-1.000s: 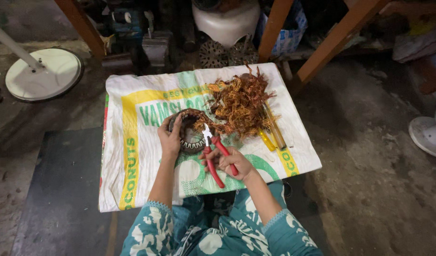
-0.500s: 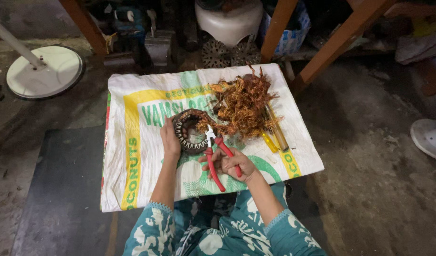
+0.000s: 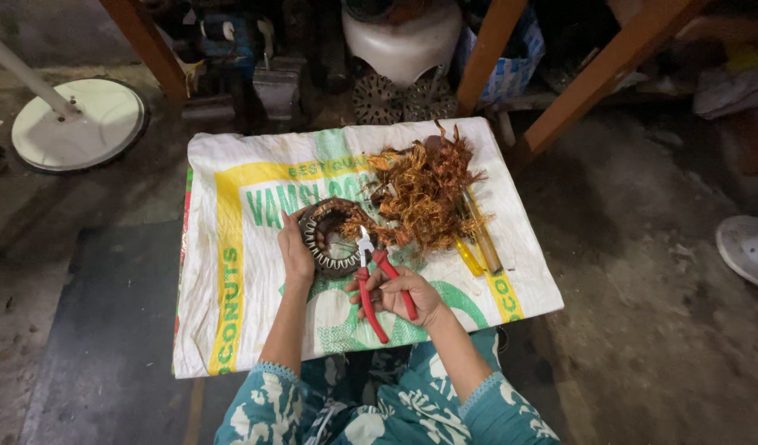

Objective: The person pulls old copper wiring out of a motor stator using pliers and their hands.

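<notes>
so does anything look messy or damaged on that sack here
Yes. A tangled heap of copper wire sprawls over the sack beside the ring-shaped motor stator, with frayed strands sticking out at all angles. The left hand steadies the stator; the right hand holds red-handled pliers at its rim. Two yellow-handled tools lie half under the heap.

A white woven plastic sack with yellow and green printing (image 3: 255,272) covered the table. A tangled heap of orange-brown copper wire (image 3: 428,194) lay on its far side, with two yellow-handled tools (image 3: 476,247) just beside it. On the grey concrete floor (image 3: 643,272) stood a white round fan base with a pole (image 3: 78,124) at left and a white rounded plastic housing (image 3: 404,45) beyond the sack. Slanted orange wooden legs (image 3: 593,82) rose at right.
</notes>
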